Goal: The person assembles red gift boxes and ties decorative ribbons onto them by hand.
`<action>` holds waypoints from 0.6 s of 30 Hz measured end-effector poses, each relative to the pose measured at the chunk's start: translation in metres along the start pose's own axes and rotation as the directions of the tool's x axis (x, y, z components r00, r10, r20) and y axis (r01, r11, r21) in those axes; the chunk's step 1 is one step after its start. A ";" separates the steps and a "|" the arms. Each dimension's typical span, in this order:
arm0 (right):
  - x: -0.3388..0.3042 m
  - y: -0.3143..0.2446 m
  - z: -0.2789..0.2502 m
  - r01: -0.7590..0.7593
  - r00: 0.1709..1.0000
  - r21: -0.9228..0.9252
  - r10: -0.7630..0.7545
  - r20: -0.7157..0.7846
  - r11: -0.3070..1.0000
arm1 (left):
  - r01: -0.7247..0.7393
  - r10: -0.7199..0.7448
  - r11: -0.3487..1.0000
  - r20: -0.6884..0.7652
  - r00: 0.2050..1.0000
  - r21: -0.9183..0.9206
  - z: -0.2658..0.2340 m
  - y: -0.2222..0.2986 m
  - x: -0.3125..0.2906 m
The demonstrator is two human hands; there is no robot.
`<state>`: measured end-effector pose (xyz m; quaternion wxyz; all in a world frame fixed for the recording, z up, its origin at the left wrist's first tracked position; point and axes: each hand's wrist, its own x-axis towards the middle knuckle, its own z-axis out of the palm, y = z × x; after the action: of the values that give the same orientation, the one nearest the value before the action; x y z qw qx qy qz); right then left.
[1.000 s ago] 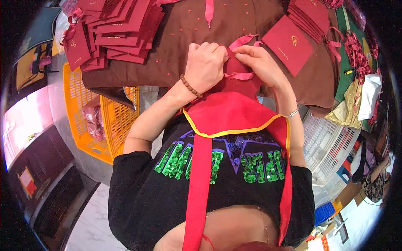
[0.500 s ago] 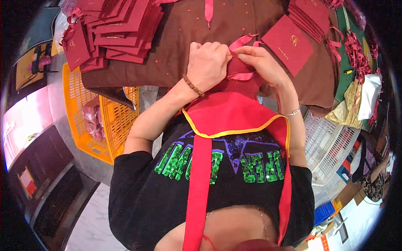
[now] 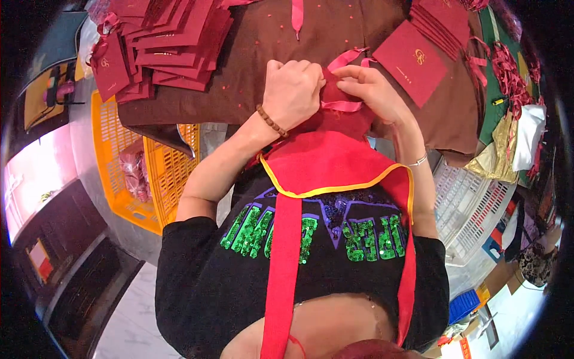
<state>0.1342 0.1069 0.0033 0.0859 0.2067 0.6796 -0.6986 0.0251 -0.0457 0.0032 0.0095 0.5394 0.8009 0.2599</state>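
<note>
A dark red paper gift bag (image 3: 342, 123) lies between my hands at the near edge of the cloth-covered table, partly hidden by them. Pink-red ribbon (image 3: 344, 106) loops across its front, and another ribbon loop (image 3: 347, 58) rises above my fingers. My left hand (image 3: 293, 91), with a beaded bracelet on its wrist, is closed in a fist at the bag's left side. At the other side my right hand (image 3: 375, 93) bends its thumb and fingers around the bag's edge by the ribbon. The exact fingertip contact is hard to make out.
Stacked dark red bags (image 3: 173, 51) cover the table's left; more bags (image 3: 412, 63) lie at the right. A loose ribbon (image 3: 298, 18) lies ahead on the brown cloth (image 3: 251, 96). Bundled ribbons (image 3: 511, 84) hang far right. A yellow crate (image 3: 170, 185) and white crate (image 3: 463, 206) stand below.
My left hand has shifted slightly left, and my right fingers have moved a little along the bag's edge. At the far right, a person's arm has left view.
</note>
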 end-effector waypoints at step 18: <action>-0.003 0.000 -0.003 -0.024 1.000 0.040 0.024 0.003 0.999 | 0.101 -0.083 0.954 0.077 0.994 -0.283 0.002 -0.007 0.004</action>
<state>0.1375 0.1091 0.0046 0.0908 0.2155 0.6630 -0.7112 0.0182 -0.0436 -0.0004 0.1250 0.5025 0.7784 0.3549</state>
